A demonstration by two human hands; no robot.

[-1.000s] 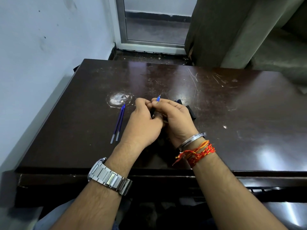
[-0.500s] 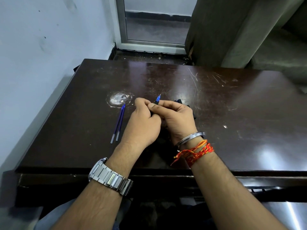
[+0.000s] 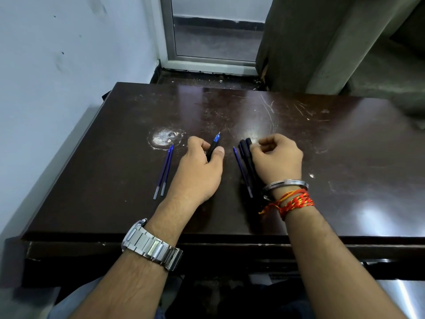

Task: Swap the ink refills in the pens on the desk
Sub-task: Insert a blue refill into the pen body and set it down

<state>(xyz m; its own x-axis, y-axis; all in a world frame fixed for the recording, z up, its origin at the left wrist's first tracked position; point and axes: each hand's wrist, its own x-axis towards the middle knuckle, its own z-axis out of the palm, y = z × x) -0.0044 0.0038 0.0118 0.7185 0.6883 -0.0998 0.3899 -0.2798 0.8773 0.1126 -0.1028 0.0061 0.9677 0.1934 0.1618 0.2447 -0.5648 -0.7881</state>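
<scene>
Seemingly refilled, the black plastic pen with a blue tip [image 3: 212,147] is gripped in the left hand [image 3: 197,171], low over the dark wooden table [image 3: 322,146]. The right hand [image 3: 276,157] curls against the bundle of black pens [image 3: 247,155], grip unclear, likely choosing the next.

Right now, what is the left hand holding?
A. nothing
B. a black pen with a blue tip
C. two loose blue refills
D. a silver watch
B: the left hand grips the black pen, its blue tip pointing away from the person, while the two loose blue refills lie untouched on the desk to its left.
</scene>
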